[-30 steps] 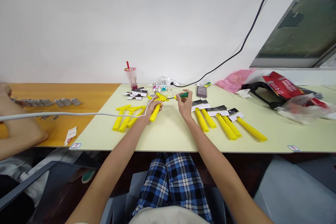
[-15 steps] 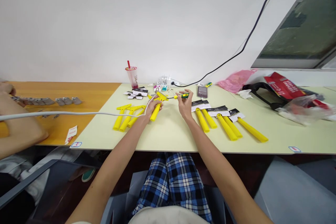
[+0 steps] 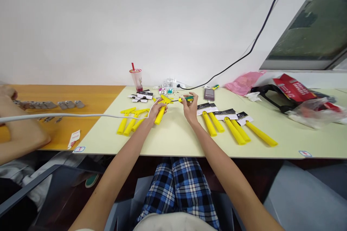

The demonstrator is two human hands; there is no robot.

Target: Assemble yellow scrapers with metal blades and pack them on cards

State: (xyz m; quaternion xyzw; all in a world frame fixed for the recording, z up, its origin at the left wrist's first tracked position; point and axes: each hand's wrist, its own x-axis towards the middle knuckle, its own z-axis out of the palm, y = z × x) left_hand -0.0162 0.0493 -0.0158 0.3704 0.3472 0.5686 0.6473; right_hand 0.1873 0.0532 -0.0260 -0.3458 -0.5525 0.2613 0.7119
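My left hand (image 3: 154, 112) is closed round the handle of a yellow T-shaped scraper (image 3: 160, 115), its head pointing up and away from me. In my right hand (image 3: 191, 109), the fingers grip a screwdriver (image 3: 187, 99) with a green and yellow handle. Its shaft points left and meets the scraper's head; the exact contact at the tip is too small to make out. Left of my left hand lie several more yellow scrapers (image 3: 125, 121). To the right of my right hand, yellow scrapers (image 3: 234, 131) lie with black and white cards (image 3: 225, 114) over their heads.
A cup with a red straw (image 3: 137, 79), more cards (image 3: 141, 96), a power strip (image 3: 170, 83) and a phone (image 3: 209, 94) stand along the wall. A white cable (image 3: 81, 116) crosses to my left wrist. Bags (image 3: 294, 92) lie right; a co-worker's arm (image 3: 24, 130) rests left, beside grey metal parts (image 3: 70, 104).
The screwdriver's handle has turned slightly in my right fingers and shifted a little left. My left hand and the scraper have stayed almost still.
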